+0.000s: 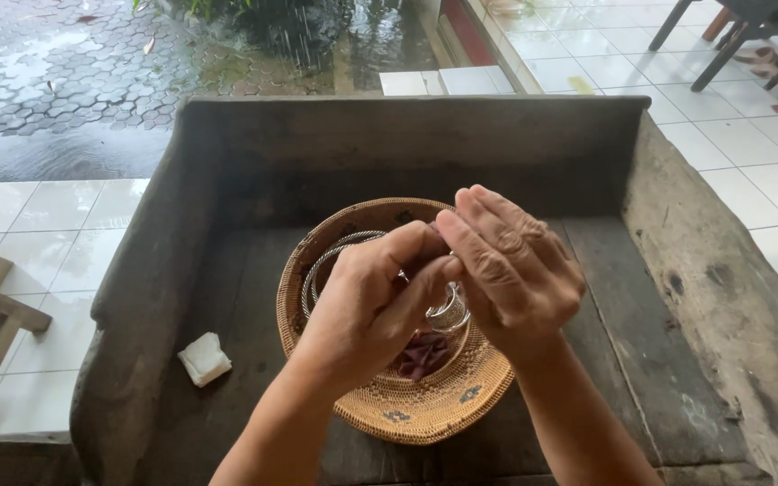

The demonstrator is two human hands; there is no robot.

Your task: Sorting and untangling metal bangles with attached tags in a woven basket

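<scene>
I see my left hand [373,297] and right hand [513,270] meeting over the woven basket [407,409] at the middle of the wooden tray [668,297], fingers pinched narrow on something small; I cannot tell what, nor which way it points. A silver bowl [447,317] sits inside the basket. A white cloth [204,358] lies near the tray's left edge.

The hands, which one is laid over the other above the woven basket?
The right hand lies on top, its fingers spread over the left hand, which is curled underneath around a small silvery piece above the basket.
</scene>
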